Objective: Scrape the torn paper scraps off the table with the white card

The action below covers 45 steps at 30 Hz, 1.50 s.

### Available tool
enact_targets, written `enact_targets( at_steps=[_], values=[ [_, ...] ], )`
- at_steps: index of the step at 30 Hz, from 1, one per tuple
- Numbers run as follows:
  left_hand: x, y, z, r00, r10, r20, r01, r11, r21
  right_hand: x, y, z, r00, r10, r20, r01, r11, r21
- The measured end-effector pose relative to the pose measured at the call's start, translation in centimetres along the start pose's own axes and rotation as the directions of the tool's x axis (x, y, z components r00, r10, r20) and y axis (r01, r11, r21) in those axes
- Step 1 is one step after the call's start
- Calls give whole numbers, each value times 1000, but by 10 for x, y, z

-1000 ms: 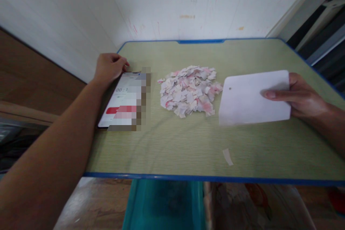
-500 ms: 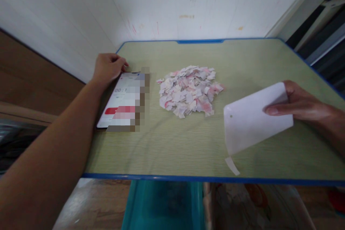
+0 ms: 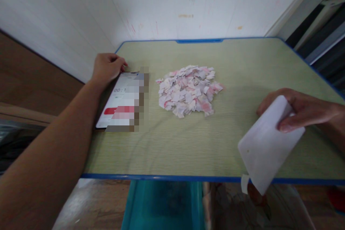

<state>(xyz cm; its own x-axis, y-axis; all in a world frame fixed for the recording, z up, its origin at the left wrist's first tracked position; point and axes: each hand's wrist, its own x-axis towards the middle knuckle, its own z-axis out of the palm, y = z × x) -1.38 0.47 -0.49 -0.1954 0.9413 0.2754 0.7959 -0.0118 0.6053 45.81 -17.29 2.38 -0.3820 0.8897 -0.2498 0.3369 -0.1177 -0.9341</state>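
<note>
White card (image 3: 265, 152), one: tilted over the front edge of the table (image 3: 242, 55), pinched in my right hand (image 3: 304, 109), thumb uppermost. Probably light, smooth, fairly stiff; best gripped well in from its rim. Paper strip (image 3: 244, 184), one: beside its lower end. Scrap heap (image 3: 188, 91): mid-table. Phone (image 3: 121, 100): left. My left hand (image 3: 106, 66): curled near the phone's far end; contents, I cannot tell.

Pixel mush covers the right side of the phone (image 3: 118, 99), totally unreadable there. Some fingers of the right hand (image 3: 302, 111) are hidden behind the white card (image 3: 265, 147), and the frame's bottom crops the teal tub (image 3: 161, 210).
</note>
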Motion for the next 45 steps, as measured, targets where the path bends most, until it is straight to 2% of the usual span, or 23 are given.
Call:
enact_targets(
  at_steps=[2, 6, 8, 11, 13, 16, 19, 21, 23, 28, 33, 36, 41, 45],
  values=[
    [0, 0, 0, 1000, -8, 5, 8, 1000, 15, 1, 0, 2, 993, 58, 101, -63, 997, 49],
    [0, -1, 0, 1000, -7, 6, 7, 999, 35, 5, 1, 3, 997, -62, -35, 68, 982, 176],
    [0, -2, 1, 1000, 3, 1, -3, 999, 42, 6, 2, 0, 997, -76, 17, 73, 988, 138],
    [-1, -2, 1, 1000, 8, -9, -8, 999, 35, 4, 4, -5, 987, -12, 158, 8, 1000, 27],
    [-1, -1, 1, 1000, 2, -10, -2, 999, 37, 3, 6, -5, 989, -8, 145, 3, 999, 36],
    [0, 0, 1, 1000, -4, -11, 4, 1000, 22, 7, 7, 3, 993, -72, -90, 86, 982, 169],
    [0, -1, 1, 1000, -1, -6, 1, 1000, 15, 13, 5, 13, 919, -87, -385, 187, 955, 232],
    [0, -1, 1, 1000, -3, -5, 3, 1000, 14, 17, 4, 16, 869, -64, -491, 210, 946, 247],
    [1, -2, 1, 1000, -2, -13, 2, 1000, 4, 20, 4, 17, 851, -45, -524, 203, 947, 248],
    [2, -4, 3, 1000, 18, -13, -18, 1000, 0, 19, 7, 14, 891, -32, -452, 129, 974, 185],
    [2, -4, 2, 1000, 27, -12, -27, 1000, -6, 17, 1, 16, 864, -35, -502, 172, 958, 230],
    [-1, 1, 1, 1000, -3, -6, 3, 1000, 12, 15, 2, 14, 876, -61, -479, 193, 954, 231],
    [-3, 3, 0, 1000, 1, -6, -1, 1000, 31, 10, 8, 6, 964, -76, -255, 116, 983, 145],
    [-1, 0, 1, 1000, -5, -8, 5, 1000, 11, 8, 5, 3, 996, -64, -58, 66, 997, 31]
  ],
)
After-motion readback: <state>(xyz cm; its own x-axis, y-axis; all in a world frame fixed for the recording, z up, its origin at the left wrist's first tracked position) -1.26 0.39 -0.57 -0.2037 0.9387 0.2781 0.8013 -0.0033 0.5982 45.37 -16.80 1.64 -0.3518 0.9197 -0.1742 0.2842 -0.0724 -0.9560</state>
